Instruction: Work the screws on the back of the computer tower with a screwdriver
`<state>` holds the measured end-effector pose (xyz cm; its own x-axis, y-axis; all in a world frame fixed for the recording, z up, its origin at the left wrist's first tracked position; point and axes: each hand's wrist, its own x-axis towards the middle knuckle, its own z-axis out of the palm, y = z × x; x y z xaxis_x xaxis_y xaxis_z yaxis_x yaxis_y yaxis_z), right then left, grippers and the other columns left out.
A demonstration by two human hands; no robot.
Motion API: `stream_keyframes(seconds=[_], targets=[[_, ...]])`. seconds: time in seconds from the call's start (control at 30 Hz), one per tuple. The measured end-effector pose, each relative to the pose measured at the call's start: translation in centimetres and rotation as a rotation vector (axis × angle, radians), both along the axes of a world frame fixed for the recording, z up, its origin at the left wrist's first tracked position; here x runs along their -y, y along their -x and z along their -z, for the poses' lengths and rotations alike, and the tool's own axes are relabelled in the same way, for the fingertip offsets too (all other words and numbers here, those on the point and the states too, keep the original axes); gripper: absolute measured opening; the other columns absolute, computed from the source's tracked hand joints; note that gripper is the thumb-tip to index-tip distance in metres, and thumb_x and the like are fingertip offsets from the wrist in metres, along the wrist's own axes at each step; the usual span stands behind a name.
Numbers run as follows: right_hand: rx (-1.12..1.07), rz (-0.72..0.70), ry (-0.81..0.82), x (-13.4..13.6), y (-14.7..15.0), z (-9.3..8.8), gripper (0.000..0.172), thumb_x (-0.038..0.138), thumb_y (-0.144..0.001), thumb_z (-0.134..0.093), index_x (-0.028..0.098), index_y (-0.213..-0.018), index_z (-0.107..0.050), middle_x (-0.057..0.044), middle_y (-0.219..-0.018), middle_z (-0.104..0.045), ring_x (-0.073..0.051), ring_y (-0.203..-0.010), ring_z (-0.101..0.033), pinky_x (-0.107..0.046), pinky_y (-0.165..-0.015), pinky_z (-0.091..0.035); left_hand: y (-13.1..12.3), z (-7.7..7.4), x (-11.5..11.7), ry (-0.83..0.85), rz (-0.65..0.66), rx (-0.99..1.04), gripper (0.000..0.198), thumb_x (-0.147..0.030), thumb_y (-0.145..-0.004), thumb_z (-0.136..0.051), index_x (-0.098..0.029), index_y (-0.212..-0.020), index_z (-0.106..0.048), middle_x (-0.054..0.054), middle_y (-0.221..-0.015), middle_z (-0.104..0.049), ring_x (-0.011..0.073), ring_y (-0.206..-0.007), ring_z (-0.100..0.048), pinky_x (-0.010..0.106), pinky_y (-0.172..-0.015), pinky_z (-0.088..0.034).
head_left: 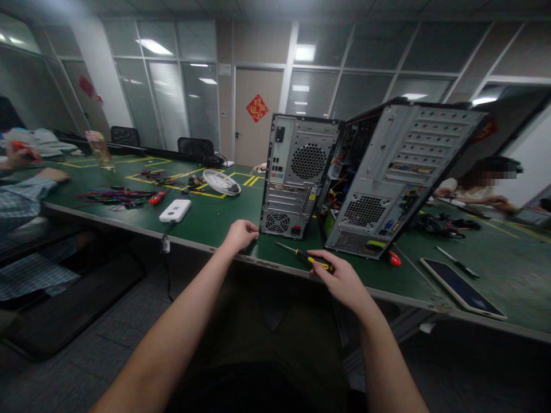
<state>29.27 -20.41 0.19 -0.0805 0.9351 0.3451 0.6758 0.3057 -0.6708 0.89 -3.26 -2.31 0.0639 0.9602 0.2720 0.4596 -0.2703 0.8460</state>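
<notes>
Head view: at the centre of the frame, our left hand (243,236) was over the table's (206,226) near edge, fingertips drawn together beside the lower left corner of the small case (284,198); we could not tell whether they pinched anything. Just right of centre, our right hand (340,274) gripped the screwdriver (316,261) by its black and yellow handle, the shaft pointing left in front of the small case. Beside that stood the big case (390,166), tilted in our view. Towards the lower right lay a phone (462,287) and a pen (457,263); left of centre, a white device (175,210), with cables (116,197) beyond it.
</notes>
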Motion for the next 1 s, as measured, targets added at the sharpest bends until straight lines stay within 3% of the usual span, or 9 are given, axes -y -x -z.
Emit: stream_keyframes(seconds=[0.33, 0.63, 0.8, 1.0], targets=[[-0.013, 0.005, 0.027, 0.2, -0.4, -0.2, 0.042, 0.041, -0.097, -0.060, 0.018, -0.128, -0.077, -0.006, -0.086, -0.081, -0.025, -0.082, -0.077, -0.035, -0.076, -0.057, -0.5, -0.3, 0.8, -0.100, -0.013, -0.001, 0.005, -0.018, -0.081, -0.076, -0.022, -0.079, -0.079, 0.004, -0.080, -0.079, 0.0188, -0.076, -0.071, 0.030, -0.082, -0.056], [-0.023, 0.013, 0.030, 0.4, -0.2, -0.3, 0.041, 0.041, -0.098, -0.059, 0.018, -0.127, -0.077, -0.007, -0.087, -0.081, -0.025, -0.082, -0.077, -0.035, -0.079, -0.057, -1.0, -0.2, 0.8, -0.110, 0.029, 0.064, 0.006, -0.015, -0.078, -0.077, -0.021, -0.078, -0.077, 0.003, -0.079, -0.078, 0.0179, -0.075, -0.071, 0.029, -0.081, -0.055], [-0.015, 0.009, 0.036, 0.3, -0.2, -0.3, 0.040, 0.039, -0.097, -0.060, 0.019, -0.128, -0.077, -0.007, -0.089, -0.082, -0.025, -0.086, -0.078, -0.037, -0.084, -0.057, -1.3, -0.5, 1.0, -0.120, 0.010, -0.044, 0.005, -0.017, -0.080, -0.078, -0.021, -0.078, -0.077, 0.001, -0.073, -0.075, 0.0168, -0.071, -0.068, 0.028, -0.076, -0.053], [-0.008, 0.007, 0.046, 0.3, -0.4, -0.2, 0.042, 0.039, -0.097, -0.059, 0.019, -0.130, -0.076, -0.007, -0.091, -0.082, -0.025, -0.087, -0.078, -0.036, -0.082, -0.056, -1.8, -1.0, 1.1, -0.094, -0.004, -0.069, 0.005, -0.016, -0.081, -0.081, -0.021, -0.083, -0.080, 0.003, -0.080, -0.079, 0.0184, -0.078, -0.073, 0.029, -0.079, -0.054]])
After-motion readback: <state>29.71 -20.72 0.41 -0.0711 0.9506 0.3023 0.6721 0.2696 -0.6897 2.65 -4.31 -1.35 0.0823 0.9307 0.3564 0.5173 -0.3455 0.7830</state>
